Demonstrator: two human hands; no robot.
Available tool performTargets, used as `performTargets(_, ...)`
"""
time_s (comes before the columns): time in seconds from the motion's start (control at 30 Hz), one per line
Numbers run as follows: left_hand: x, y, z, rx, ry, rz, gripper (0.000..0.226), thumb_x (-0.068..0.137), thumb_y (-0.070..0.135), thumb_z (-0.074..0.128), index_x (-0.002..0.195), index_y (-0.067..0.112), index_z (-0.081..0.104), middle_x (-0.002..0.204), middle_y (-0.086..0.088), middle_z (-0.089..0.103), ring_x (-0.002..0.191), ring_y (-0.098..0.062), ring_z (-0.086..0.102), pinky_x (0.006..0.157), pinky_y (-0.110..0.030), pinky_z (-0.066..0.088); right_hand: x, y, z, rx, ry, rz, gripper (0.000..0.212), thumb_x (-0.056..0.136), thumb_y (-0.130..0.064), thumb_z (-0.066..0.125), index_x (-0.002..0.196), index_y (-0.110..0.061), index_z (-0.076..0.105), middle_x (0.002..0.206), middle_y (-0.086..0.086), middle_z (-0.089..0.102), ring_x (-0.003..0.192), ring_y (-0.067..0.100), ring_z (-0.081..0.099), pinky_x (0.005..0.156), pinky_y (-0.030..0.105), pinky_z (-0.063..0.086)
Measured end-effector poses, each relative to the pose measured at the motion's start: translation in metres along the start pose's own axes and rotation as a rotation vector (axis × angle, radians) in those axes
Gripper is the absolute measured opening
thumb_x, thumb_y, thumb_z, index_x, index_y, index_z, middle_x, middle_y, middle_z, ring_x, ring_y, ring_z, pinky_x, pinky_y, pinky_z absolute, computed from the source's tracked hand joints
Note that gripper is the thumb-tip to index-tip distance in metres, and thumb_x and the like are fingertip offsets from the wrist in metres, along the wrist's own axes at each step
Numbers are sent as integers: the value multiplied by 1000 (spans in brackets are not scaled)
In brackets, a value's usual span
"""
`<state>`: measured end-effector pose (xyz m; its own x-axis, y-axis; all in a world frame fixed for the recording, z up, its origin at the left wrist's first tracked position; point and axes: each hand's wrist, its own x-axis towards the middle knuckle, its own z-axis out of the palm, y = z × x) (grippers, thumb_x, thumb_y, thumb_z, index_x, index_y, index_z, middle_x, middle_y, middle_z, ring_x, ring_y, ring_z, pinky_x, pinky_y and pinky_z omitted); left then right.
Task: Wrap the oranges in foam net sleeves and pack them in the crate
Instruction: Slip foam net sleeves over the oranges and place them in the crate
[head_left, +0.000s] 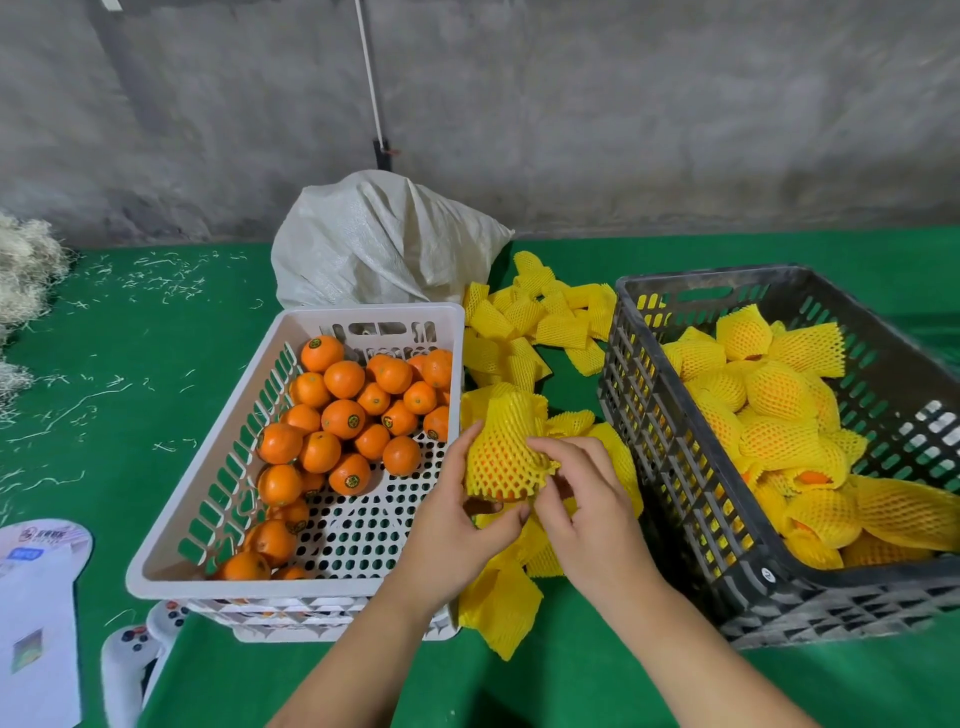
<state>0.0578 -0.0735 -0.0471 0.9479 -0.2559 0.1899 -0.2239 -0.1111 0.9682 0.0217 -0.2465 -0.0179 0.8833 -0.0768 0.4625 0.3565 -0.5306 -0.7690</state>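
At centre, a round orange in a yellow foam net sleeve (506, 452) was gripped between the left hand (457, 525) and right hand (587, 509). A white slotted plastic crate (218, 467) of glossy bare oranges (343, 415) stood at nine o'clock, a black plastic crate (675, 457) of wrapped fruit at three, loose sleeves (530, 317) at twelve.

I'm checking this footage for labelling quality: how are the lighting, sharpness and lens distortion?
Head view: soft, even light, no glare; faint shadows under the hands, left and right; wide-angle bending curves the black crate and the table edge; the sleeved orange reads sharp, the corners softer.
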Motion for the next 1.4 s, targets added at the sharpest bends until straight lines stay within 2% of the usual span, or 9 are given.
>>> performTargets(0.1,0,1,3,-32,-6,7,80,88,35,87,153,42,41,139,16,63,123,-12,66,92,-29,60,0,0,-1,-79,91,-17,35,97,-14,53,129,-18,67,119,-8,53,108,12,59,81,38,58)
performTargets(0.23,1,6,7,-27,111,40,68,86,24,86,140,42,49,126,17,67,108,-2,68,81,-19,57,0,-5,-2,-194,142,-143,25,95,-18,54,109,-12,74,104,0,62,97,23,62,73,45,56)
performTargets(0.5,1,0,4,-171,135,-33,58,84,18,81,129,26,46,113,6,73,97,-11,73,76,-26,60,-7,-19,8,25,15,12,42,96,-35,56,136,-24,53,133,-13,39,125,-2,46,91,16,50)
performTargets(0.63,1,5,1,-184,89,-4,73,88,13,82,145,20,37,127,6,68,114,-14,70,90,-25,58,1,-14,1,-17,33,-64,35,96,-14,52,129,-19,62,127,-14,46,119,-3,49,92,11,45)
performTargets(0.8,1,8,0,-200,168,1,60,85,19,80,136,35,53,119,5,70,108,-15,70,85,-29,59,-3,-14,6,-88,93,-153,21,94,-9,61,113,-8,69,113,-1,60,103,2,57,83,18,52)
performTargets(1.0,0,4,0,-163,137,-15,69,83,5,80,134,38,46,115,12,69,106,-11,70,84,-27,58,-3,-16,13,38,-3,179,54,84,-9,72,118,-40,44,114,-16,48,105,-2,53,78,17,52)
performTargets(1.17,-1,2,0,-143,204,-4,59,90,17,72,140,26,43,115,16,69,104,-7,69,82,-23,57,-16,-14,25,-13,-17,155,33,90,-12,70,101,-35,49,94,-21,57,90,1,58,68,20,49)
performTargets(1.3,1,-1,-1,-74,173,16,72,82,12,72,141,37,38,119,16,64,110,-14,66,86,-29,57,-12,-22,21,319,-72,390,33,81,-36,68,109,-38,50,98,-18,62,91,6,62,74,22,52)
performTargets(1.4,0,-3,1,-10,80,34,86,83,14,85,148,34,32,127,21,60,118,-14,65,90,-26,57,-3,-27,12,664,-98,594,77,69,-75,67,136,-46,41,117,-27,63,109,3,63,91,28,53)
